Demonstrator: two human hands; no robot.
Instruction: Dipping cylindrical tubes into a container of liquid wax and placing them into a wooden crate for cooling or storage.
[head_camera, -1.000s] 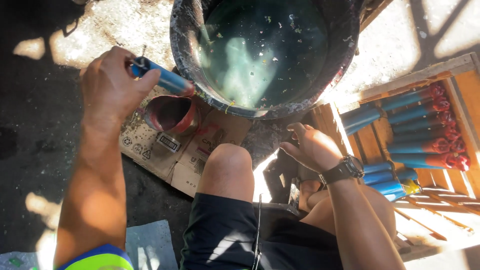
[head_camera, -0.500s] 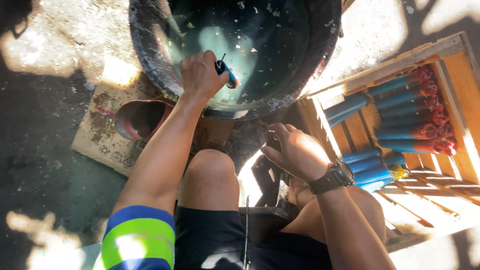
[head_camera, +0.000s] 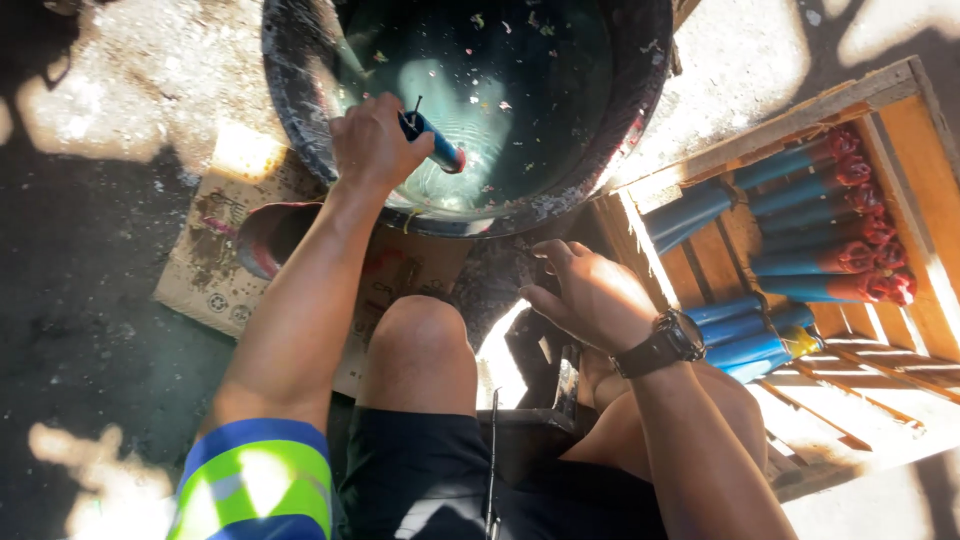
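My left hand (head_camera: 372, 145) grips a blue tube with a red tip (head_camera: 436, 148) and holds it over the rim of a large black basin (head_camera: 640, 110) filled with greenish liquid. A thin wire sticks up from the tube near my fingers. My right hand (head_camera: 590, 295), with a black watch on the wrist, rests loosely curled above my right knee beside a dark object, holding nothing that I can make out.
A wooden crate (head_camera: 900, 110) at the right holds several blue tubes with red ends (head_camera: 820, 220). A small red bowl (head_camera: 268, 235) sits on stained cardboard (head_camera: 200, 270) left of my knees. Concrete ground lies all around.
My left hand carried the blue tube from above the red bowl at the left into the basin, and its tip now points down toward the liquid. My right hand barely moved.
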